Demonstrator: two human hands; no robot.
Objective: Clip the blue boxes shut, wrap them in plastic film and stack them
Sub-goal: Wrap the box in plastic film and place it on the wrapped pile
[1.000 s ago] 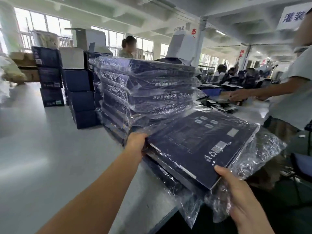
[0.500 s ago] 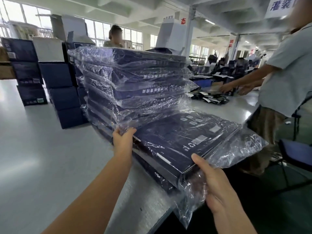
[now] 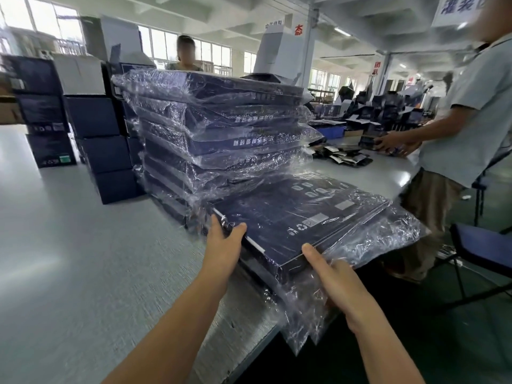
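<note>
- I see the grey table (image 3: 83, 245) carrying a tall stack (image 3: 221, 128) of film-wrapped blue boxes.
- Just in front of it, one wrapped blue box (image 3: 299, 217) lies on a low pile at the table's near edge.
- My left hand (image 3: 224, 242) grips its left corner, thumb on top.
- My right hand (image 3: 332, 275) grips its near corner through loose film.

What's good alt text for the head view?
A left hand and a right hand grip the near corners of a film-wrapped blue box at the table edge, before a taller stack of wrapped boxes. Another person works at right.
</note>
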